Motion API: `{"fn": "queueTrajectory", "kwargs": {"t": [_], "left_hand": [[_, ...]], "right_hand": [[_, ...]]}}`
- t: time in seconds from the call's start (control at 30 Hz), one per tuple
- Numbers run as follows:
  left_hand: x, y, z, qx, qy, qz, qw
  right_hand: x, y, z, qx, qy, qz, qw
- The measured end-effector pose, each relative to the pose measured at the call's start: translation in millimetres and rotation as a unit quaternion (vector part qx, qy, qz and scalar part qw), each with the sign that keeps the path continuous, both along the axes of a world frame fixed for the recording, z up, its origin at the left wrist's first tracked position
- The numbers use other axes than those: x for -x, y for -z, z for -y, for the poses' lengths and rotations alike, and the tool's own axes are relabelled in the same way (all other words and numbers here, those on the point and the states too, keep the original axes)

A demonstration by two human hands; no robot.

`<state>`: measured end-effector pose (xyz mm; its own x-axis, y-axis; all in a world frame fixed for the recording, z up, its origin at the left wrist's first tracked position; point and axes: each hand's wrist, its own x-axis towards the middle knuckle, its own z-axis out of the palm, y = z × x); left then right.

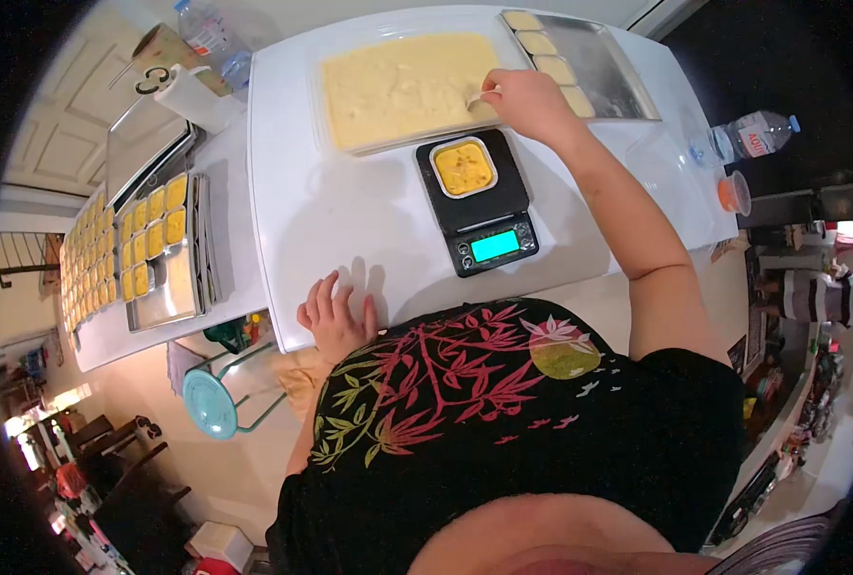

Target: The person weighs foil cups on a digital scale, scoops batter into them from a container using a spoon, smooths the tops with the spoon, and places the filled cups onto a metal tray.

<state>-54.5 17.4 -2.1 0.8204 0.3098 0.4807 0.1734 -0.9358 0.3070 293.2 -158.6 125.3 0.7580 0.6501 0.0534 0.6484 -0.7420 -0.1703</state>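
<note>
My right hand (pixel 527 101) is closed on a small spoon (pixel 479 99), which dips into pale yellow batter at the near right part of a wide clear tub (pixel 350 147). My fingers partly hide the spoon. Just below the tub, a black digital scale (pixel 474 213) has its display lit blue-green; the digits are too washed out to read. On its platform stands a square foil cup (pixel 464 167) filled with yellow mixture with brownish bits on top. My left hand (pixel 335 316) rests open at the table's near edge, fingers spread and holding nothing.
A metal tray (pixel 608 72) at the back right carries several filled cups along its left side. More filled cups fill trays (pixel 163 287) on the left table, near a paper towel roll (pixel 196 101). A water bottle (pixel 757 136) and plastic cup (pixel 735 194) lie at right.
</note>
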Motion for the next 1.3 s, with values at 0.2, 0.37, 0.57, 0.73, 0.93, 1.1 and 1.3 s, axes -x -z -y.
{"fn": "queueTrajectory", "kwargs": {"t": [0.2, 0.37, 0.57, 0.73, 0.93, 1.1, 1.3], "left_hand": [[1, 4, 0, -0.004, 0.001, 0.005, 1.0], [1, 7, -2, -0.011, 0.013, 0.013, 1.0], [0, 11, -3, -0.01, 0.016, 0.02, 1.0], [1, 7, -2, -0.006, 0.012, 0.018, 1.0], [0, 6, -1, 0.001, 0.009, 0.018, 1.0], [-1, -1, 3, 0.01, 0.006, 0.017, 1.0], [-2, 0, 3, 0.009, 0.002, 0.022, 1.0]], "right_hand": [[-4, 15, -4, -0.085, 0.042, -0.041, 0.995], [-7, 20, 0, -0.125, 0.074, -0.095, 0.985], [-7, 32, 4, -0.186, 0.103, -0.097, 0.972], [-5, 36, 9, -0.25, 0.11, -0.112, 0.955], [-12, 44, 16, -0.297, 0.122, -0.105, 0.941], [-14, 41, 20, -0.31, 0.124, -0.123, 0.935], [-18, 41, 23, -0.356, 0.102, -0.142, 0.918]]}}
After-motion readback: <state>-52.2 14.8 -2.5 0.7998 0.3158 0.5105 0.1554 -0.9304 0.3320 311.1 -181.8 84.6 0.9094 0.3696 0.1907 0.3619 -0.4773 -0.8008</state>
